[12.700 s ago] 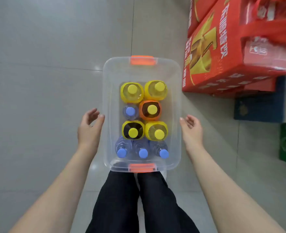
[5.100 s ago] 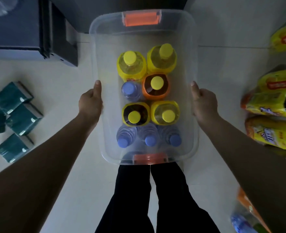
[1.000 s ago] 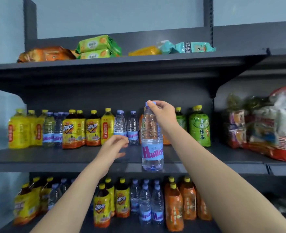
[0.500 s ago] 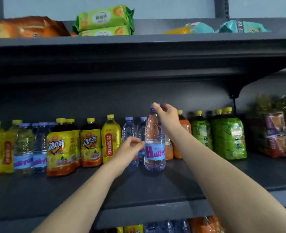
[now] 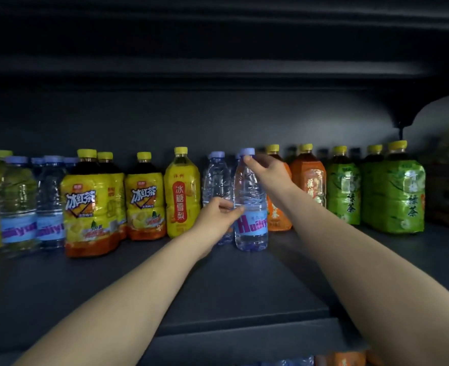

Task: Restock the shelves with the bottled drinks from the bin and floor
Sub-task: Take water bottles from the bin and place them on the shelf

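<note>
- Right hand is up top, fingertips pinching the neck of the water bottle just under its blue cap.
- Left hand is down low with its fingers loosely curled and one tip against the bottle's side at the top of the label. Whether it grips or only touches, I can't tell.
- The water bottle stands upright on the dark shelf, slightly forward of the row.
- Just behind it to the left is a second clear bottle, partly hidden by the left hand.
- Further left come a yellow pear drink, then iced tea bottles, then more water near the edge.
- Off to the right are orange tea bottles, one of them half covered by the right forearm.
- Beyond those are green tea bottles, shoulder to shoulder.
</note>
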The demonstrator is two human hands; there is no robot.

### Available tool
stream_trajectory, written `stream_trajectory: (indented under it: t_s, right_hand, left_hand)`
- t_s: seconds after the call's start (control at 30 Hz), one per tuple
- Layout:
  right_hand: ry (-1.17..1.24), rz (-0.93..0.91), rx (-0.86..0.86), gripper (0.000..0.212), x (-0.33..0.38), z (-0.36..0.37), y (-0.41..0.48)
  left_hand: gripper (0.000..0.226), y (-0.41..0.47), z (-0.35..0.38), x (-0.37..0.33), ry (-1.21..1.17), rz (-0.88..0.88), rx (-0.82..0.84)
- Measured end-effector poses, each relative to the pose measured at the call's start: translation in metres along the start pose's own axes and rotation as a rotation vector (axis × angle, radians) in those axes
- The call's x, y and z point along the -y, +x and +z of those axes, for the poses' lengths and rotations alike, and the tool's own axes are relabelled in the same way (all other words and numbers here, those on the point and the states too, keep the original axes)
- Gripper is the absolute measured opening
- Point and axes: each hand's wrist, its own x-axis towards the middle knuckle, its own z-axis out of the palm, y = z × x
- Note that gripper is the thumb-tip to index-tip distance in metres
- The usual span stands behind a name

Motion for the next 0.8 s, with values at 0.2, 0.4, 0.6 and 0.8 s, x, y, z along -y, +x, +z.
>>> stream_trajectory:
  t_s: [0.2, 0.4, 0.6, 0.8]
  right_hand:
    - [-0.047, 0.176, 0.256, 0.054, -0.007, -0.025, -0.015]
    - [-0.082, 0.209, 0.305, 0.054, -0.001, -0.037, -0.018]
    - [-0.115, 0.132, 0.228, 0.05, -0.006, -0.029, -0.016]
    - [-0.235, 0.087, 0.156, 0.054, -0.015, -0.025, -0.006]
  left_hand:
    - [0.029, 0.004, 0.002, -0.004, -0.043, 0.0, -0.018]
    - [0.028, 0.014, 0.011, -0.007, -0.056, -0.007, -0.066]
    - [0.034, 0.02, 0.018, -0.005, -0.005, 0.007, -0.145]
    - [0.039, 0.025, 0.023, -0.001, 0.059, 0.014, -0.153]
